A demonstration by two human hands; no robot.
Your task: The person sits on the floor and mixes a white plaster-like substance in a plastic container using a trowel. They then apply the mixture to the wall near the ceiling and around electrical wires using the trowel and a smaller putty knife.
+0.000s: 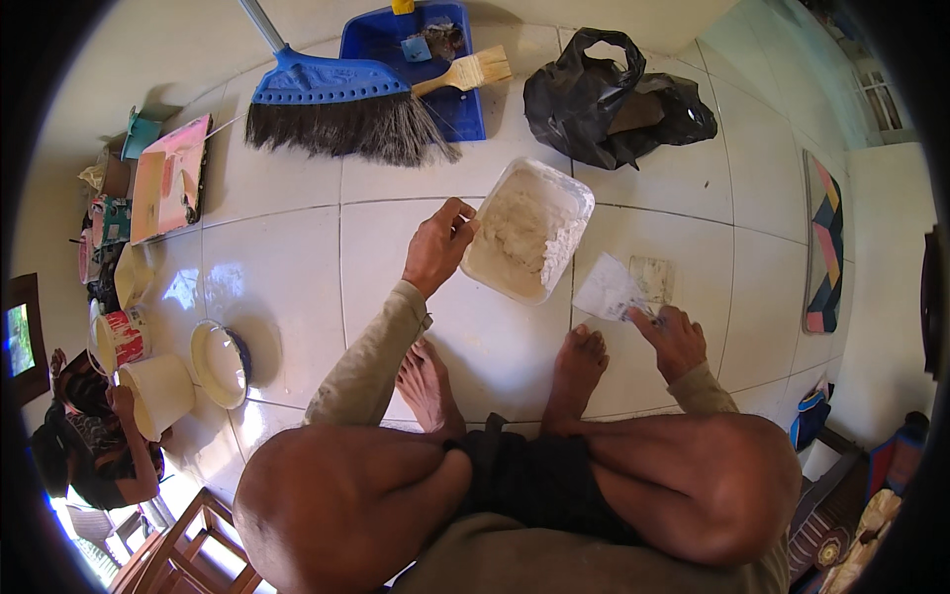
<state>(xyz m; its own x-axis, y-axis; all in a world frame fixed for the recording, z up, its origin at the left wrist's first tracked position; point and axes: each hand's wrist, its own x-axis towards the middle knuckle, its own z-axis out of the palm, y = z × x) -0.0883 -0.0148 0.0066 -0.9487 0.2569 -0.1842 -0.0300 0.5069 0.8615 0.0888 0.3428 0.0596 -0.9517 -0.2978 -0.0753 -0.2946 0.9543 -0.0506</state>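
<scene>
My left hand [439, 246] is closed on the left rim of a white rectangular tub [570, 183]. Pale greyish powder or paste lies inside the tub, with whiter lumps along its right side. My right hand [675, 340] grips a putty knife [606, 288], its wide blade smeared white and pointing up and left toward the tub, apart from it. Just beyond that blade is a flat beige rectangular piece [653, 275]; I cannot tell what it is. The putty knife's handle is mostly hidden by my fingers.
A blue broom [327, 79], a blue dustpan [361, 45] with a wooden-handled brush [475, 71], and a black plastic bag [584, 114] lie ahead. At left are a pink paint tray [188, 188], buckets [158, 391], a round lid [220, 364] and another person [99, 436]. A patterned mat [823, 247] is at right.
</scene>
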